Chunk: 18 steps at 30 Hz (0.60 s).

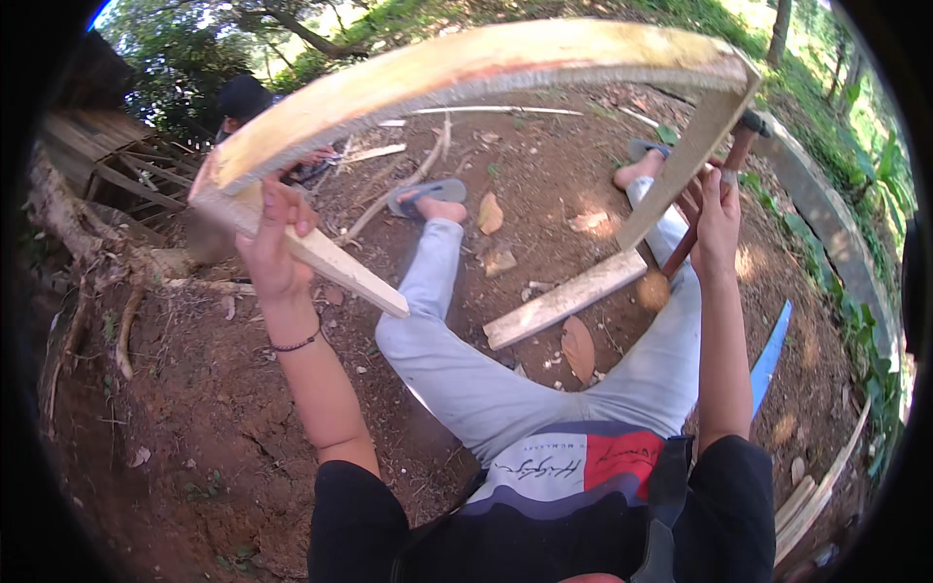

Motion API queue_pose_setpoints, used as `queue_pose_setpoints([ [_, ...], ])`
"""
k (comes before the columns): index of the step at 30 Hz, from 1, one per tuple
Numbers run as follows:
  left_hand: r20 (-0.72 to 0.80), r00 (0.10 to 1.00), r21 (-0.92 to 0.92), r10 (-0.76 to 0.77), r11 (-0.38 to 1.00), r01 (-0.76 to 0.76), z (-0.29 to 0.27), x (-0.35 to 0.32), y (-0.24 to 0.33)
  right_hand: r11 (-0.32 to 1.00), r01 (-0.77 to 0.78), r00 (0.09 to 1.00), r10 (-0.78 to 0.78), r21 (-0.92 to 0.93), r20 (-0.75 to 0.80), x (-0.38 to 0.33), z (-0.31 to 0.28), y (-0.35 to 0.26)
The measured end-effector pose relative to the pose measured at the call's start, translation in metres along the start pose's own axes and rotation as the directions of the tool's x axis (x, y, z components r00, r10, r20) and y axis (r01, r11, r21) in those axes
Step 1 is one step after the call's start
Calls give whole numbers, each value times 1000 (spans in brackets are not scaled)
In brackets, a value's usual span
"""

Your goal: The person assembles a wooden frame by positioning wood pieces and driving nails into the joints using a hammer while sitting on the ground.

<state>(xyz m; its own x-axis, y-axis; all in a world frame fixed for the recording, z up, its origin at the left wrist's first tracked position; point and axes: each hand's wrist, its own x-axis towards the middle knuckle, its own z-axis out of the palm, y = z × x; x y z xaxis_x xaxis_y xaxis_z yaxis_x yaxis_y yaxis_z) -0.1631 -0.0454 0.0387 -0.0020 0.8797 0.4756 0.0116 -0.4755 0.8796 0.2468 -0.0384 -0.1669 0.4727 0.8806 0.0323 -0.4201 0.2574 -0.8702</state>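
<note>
A U-shaped wooden frame (466, 68) is held up in front of me, made of a long pale board with a shorter piece at each end. My left hand (277, 238) is closed round the left end piece, close to its corner. My right hand (717, 219) grips a hammer (741, 148) by its brown handle, beside the right end piece (685, 165). The dark hammer head is by the frame's right corner. Whether the right fingers also touch the frame is hard to see. A loose short wooden plank (566, 298) lies between my legs.
Brown soil (194, 428) with dry leaves and sticks surrounds my outstretched legs. Tree roots (87, 233) and stacked boards are at left. Another person (243, 97) is behind the frame's left side. A blue blade-like strip (771, 360) and wood strips (821, 496) lie right, near a low concrete edge (826, 204).
</note>
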Motion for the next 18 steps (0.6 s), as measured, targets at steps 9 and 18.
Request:
queue_pose_setpoints([
  [9,-105,984,49,143,989,-139,21,-22,-6,293,-249,902,-278,-923,-331,-61,-239,27],
  [18,-196,973,84,120,991,-105,49,-67,-42,70,-529,846,125,-846,-518,-188,-291,112],
])
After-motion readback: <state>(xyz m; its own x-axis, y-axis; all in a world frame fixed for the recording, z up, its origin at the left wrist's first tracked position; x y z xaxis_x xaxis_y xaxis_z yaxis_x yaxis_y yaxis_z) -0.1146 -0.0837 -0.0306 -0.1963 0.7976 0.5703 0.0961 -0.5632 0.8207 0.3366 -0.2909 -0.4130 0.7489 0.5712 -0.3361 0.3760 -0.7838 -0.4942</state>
